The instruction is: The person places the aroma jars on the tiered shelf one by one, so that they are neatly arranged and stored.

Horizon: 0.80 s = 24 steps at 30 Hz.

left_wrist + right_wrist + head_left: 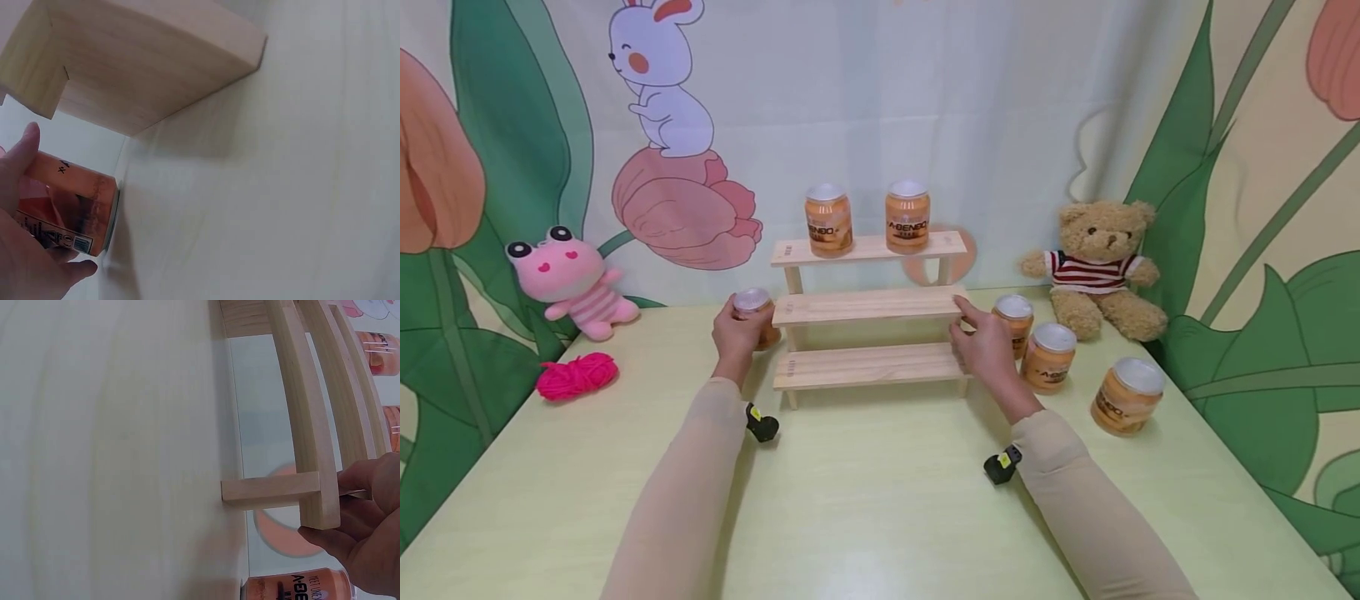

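A three-tier wooden shelf stands on the table with two orange-labelled jars on its top tier. Left of the shelf, my left hand grips another such jar, its thumb on one side and fingers on the other. The jar's base is close to the tabletop in the left wrist view. At the opposite end, my right hand holds the shelf's side, fingers at the ends of the middle and lowest tiers. Part of that hand is cut off in the right wrist view.
Three more jars stand on the table to the right, the nearest one set apart. A teddy bear sits behind them. At far left are a pink frog plush and pink yarn. A printed curtain hangs behind.
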Motion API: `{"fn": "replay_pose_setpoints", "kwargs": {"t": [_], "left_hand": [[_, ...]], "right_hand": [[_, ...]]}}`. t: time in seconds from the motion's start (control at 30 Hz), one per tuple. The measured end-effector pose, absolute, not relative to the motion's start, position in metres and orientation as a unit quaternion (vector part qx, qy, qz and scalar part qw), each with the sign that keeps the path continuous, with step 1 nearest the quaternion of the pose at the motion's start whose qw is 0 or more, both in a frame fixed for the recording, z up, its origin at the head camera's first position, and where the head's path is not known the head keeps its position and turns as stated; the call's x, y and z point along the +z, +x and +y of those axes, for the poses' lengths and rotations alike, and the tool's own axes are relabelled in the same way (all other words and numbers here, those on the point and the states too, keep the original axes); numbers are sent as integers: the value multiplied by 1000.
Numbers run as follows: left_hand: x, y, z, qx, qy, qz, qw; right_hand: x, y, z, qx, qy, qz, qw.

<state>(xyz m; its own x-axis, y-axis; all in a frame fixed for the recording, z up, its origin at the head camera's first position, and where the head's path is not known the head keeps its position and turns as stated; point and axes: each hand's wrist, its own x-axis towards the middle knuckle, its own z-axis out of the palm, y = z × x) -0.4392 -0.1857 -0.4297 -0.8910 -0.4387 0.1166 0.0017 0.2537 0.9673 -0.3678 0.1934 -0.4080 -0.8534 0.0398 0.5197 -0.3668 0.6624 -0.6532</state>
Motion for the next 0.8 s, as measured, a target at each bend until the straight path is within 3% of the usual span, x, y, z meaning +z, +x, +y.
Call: {"fn": "replay_pose_setpoints", "kwargs": {"t": [0.23, 0.63, 0.8], "left_hand": [[-428, -439, -188, -661, 168, -717, 143], [-429, -420, -205, -712, 166, -668, 140], [-426, -412, -214, -732, 158, -655, 103]], "right_hand": [[-406, -367, 195, 396, 95, -875, 260], [-408, -367, 191, 391, 95, -880, 253], [-407, -367, 194, 396, 97, -876, 258]]}}
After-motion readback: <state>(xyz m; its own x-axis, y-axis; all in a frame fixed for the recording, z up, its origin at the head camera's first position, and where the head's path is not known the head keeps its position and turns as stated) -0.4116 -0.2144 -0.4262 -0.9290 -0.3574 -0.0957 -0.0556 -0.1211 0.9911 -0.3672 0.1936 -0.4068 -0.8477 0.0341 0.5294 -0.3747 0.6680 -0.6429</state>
